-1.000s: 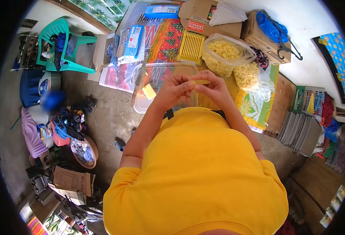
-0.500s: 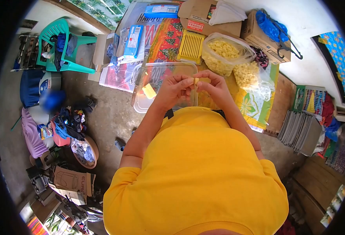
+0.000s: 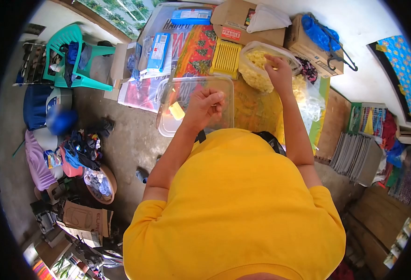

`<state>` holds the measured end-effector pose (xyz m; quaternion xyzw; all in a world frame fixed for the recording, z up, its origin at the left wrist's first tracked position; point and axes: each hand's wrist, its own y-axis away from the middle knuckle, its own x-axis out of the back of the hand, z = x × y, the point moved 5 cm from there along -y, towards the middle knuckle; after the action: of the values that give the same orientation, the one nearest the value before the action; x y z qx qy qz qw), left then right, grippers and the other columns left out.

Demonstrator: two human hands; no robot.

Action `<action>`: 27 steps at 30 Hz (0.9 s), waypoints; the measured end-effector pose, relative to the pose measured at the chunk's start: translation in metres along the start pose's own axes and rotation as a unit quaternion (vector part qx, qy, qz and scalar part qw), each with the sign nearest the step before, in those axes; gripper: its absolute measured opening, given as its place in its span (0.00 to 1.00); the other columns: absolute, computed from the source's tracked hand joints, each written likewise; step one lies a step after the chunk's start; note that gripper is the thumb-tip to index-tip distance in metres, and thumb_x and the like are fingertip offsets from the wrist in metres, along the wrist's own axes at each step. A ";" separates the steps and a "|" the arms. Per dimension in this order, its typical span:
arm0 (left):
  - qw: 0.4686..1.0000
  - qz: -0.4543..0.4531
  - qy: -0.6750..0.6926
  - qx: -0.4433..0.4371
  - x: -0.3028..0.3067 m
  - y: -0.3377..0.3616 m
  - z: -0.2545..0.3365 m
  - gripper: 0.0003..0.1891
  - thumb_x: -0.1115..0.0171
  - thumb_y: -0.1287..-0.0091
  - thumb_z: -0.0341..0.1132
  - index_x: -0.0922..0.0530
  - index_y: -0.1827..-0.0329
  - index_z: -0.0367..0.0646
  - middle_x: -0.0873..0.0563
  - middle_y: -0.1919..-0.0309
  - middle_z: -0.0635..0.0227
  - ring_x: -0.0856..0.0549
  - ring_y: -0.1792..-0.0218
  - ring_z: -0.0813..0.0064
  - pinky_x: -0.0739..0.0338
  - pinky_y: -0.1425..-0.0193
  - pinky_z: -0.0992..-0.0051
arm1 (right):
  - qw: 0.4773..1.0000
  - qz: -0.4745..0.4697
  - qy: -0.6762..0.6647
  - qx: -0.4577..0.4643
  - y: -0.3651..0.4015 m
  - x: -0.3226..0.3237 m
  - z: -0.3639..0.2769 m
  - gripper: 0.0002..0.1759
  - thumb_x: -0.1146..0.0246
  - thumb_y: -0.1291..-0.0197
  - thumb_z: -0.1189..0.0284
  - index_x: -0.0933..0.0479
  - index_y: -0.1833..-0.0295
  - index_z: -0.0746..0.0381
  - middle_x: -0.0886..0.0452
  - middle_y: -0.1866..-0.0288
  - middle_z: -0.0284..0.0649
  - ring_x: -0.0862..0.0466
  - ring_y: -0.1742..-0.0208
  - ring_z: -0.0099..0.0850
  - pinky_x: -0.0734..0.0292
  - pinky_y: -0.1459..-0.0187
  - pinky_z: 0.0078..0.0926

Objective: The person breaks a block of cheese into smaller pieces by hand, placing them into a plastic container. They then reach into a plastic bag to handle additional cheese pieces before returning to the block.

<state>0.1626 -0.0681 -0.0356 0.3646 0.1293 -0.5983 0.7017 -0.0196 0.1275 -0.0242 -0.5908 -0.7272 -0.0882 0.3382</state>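
Note:
My left hand (image 3: 206, 103) hovers over a clear plastic container (image 3: 168, 129) with its fingers curled shut; nothing shows between them. A single pale yellow piece (image 3: 177, 110) lies inside that container. My right hand (image 3: 279, 71) reaches forward into a clear tub of small yellow pieces (image 3: 253, 74), fingertips down among them, so their grip is hidden. A clear bag with more yellow pieces (image 3: 309, 100) lies just right of the tub.
A yellow ribbed tray (image 3: 225, 58) lies behind the container on a flowered cloth (image 3: 200, 46). Cardboard boxes (image 3: 235, 31) and blue packets (image 3: 158, 50) stand further back. A green plastic chair (image 3: 68, 51) and piles of clothes are on the floor to the left.
Both hands were together pinching a small yellow piece. My right hand has since moved away forward into the tub, and my left hand has stayed over the container.

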 end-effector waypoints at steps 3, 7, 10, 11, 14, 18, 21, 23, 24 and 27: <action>1.000 0.013 0.008 -0.008 0.001 0.002 0.002 0.06 0.36 0.37 0.33 0.20 0.66 0.41 0.19 0.76 0.72 0.22 0.78 0.83 0.26 0.78 0.81 | 0.999 -0.002 0.037 0.006 0.000 0.001 0.003 0.15 0.39 0.45 0.74 0.18 0.51 0.62 0.21 0.55 0.43 0.17 0.60 0.33 0.22 0.58 0.26; 0.999 0.040 -0.008 -0.024 0.007 0.000 0.003 0.06 0.37 0.36 0.34 0.20 0.64 0.40 0.17 0.73 0.70 0.21 0.77 0.82 0.25 0.74 0.80 | 0.922 -0.072 -0.335 -0.181 0.016 -0.006 -0.005 0.16 0.37 0.44 0.75 0.21 0.50 0.66 0.20 0.54 0.38 0.18 0.60 0.24 0.22 0.57 0.22; 0.995 0.056 -0.064 -0.056 0.004 -0.003 0.009 0.07 0.36 0.36 0.34 0.20 0.61 0.39 0.16 0.71 0.70 0.20 0.75 0.83 0.24 0.71 0.80 | 0.856 -0.140 -0.448 -0.216 0.038 -0.013 -0.035 0.17 0.35 0.45 0.76 0.23 0.49 0.68 0.19 0.56 0.36 0.19 0.60 0.20 0.23 0.57 0.18; 0.992 0.059 -0.090 -0.067 0.001 -0.005 0.011 0.08 0.36 0.36 0.34 0.20 0.60 0.39 0.16 0.70 0.70 0.20 0.74 0.83 0.23 0.70 0.80 | 0.857 -0.167 -0.436 -0.216 0.045 -0.015 -0.043 0.18 0.34 0.46 0.76 0.23 0.49 0.68 0.18 0.57 0.36 0.19 0.60 0.20 0.23 0.57 0.17; 0.980 0.070 -0.157 -0.099 -0.011 -0.006 0.018 0.12 0.36 0.36 0.35 0.20 0.54 0.37 0.15 0.67 0.69 0.19 0.72 0.83 0.23 0.68 0.81 | 0.853 -0.202 -0.429 -0.217 0.060 -0.024 -0.062 0.16 0.34 0.45 0.78 0.23 0.49 0.67 0.18 0.61 0.35 0.18 0.61 0.21 0.24 0.58 0.18; 0.967 0.060 -0.208 -0.134 -0.017 -0.008 0.022 0.15 0.35 0.36 0.36 0.20 0.50 0.36 0.15 0.65 0.69 0.18 0.70 0.82 0.22 0.66 0.81 | 0.854 -0.212 -0.434 -0.193 0.073 -0.033 -0.077 0.16 0.34 0.45 0.78 0.23 0.50 0.67 0.18 0.57 0.36 0.19 0.59 0.21 0.23 0.57 0.18; 0.964 0.059 -0.222 -0.132 -0.018 -0.008 0.019 0.16 0.36 0.35 0.37 0.20 0.51 0.35 0.15 0.64 0.69 0.18 0.69 0.83 0.22 0.64 0.81 | 0.842 -0.209 -0.464 -0.179 0.078 -0.037 -0.084 0.17 0.33 0.46 0.78 0.24 0.50 0.69 0.20 0.55 0.38 0.20 0.56 0.22 0.22 0.54 0.19; 0.963 0.060 -0.217 -0.149 -0.019 -0.008 0.016 0.16 0.36 0.35 0.39 0.20 0.52 0.35 0.15 0.69 0.71 0.18 0.70 0.85 0.24 0.67 0.83 | 0.836 -0.210 -0.475 -0.177 0.081 -0.039 -0.086 0.17 0.32 0.46 0.78 0.25 0.51 0.70 0.21 0.54 0.39 0.20 0.55 0.23 0.22 0.52 0.20; 0.962 0.061 -0.214 -0.157 -0.019 -0.008 0.016 0.16 0.36 0.35 0.40 0.19 0.53 0.36 0.16 0.71 0.72 0.19 0.71 0.86 0.25 0.68 0.84 | 0.836 -0.209 -0.475 -0.176 0.082 -0.040 -0.088 0.17 0.32 0.45 0.78 0.25 0.51 0.70 0.21 0.55 0.39 0.20 0.55 0.23 0.22 0.52 0.21; 0.965 0.062 -0.202 -0.156 -0.021 -0.006 0.013 0.14 0.38 0.33 0.39 0.19 0.53 0.36 0.16 0.71 0.73 0.19 0.71 0.87 0.25 0.68 0.85 | 0.829 -0.207 -0.484 -0.189 0.084 -0.040 -0.092 0.16 0.33 0.45 0.77 0.25 0.51 0.70 0.21 0.55 0.40 0.20 0.55 0.24 0.21 0.51 0.22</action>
<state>0.1488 -0.0613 -0.0155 0.1296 0.0538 -0.5870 0.7973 0.0964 0.0711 -0.0011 -0.4461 -0.8720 0.0057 -0.2012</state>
